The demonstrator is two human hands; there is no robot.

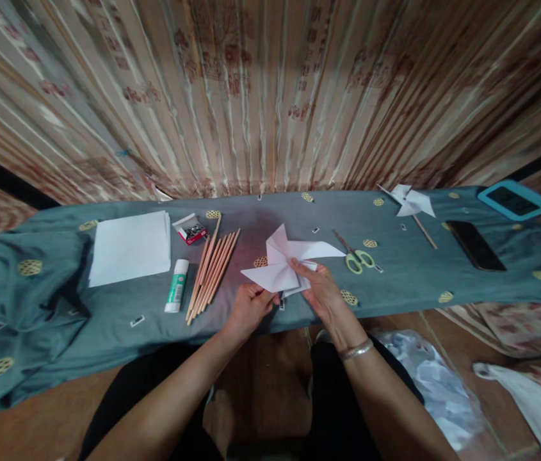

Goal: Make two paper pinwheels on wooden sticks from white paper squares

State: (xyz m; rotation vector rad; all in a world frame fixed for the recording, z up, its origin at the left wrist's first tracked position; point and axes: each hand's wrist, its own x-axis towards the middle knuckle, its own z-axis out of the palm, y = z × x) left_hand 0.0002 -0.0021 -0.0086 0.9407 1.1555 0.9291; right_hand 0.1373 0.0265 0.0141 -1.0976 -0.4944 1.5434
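A white paper pinwheel (277, 272) with folded, pointed blades is held low over the cloth-covered table. My right hand (318, 286) grips its right side, thumb on top near the centre and the other fingers partly hidden beneath. At the lower left edge, my left hand (253, 307) is closed, its thumb and fingertips pinched against the paper; anything small between them is hidden. One long blade stretches right toward scissors (357, 259) with light green handles. Left of my hands lie several thin wooden sticks (213, 272).
A glue stick (177, 286), an open box of pins (190, 229) and a stack of white paper (130, 248) are on the left. At right are a pinwheel on a stick (409, 200), a dark phone (476, 245) and a blue-framed device (515, 199). A plastic bag (431, 378) lies on the floor.
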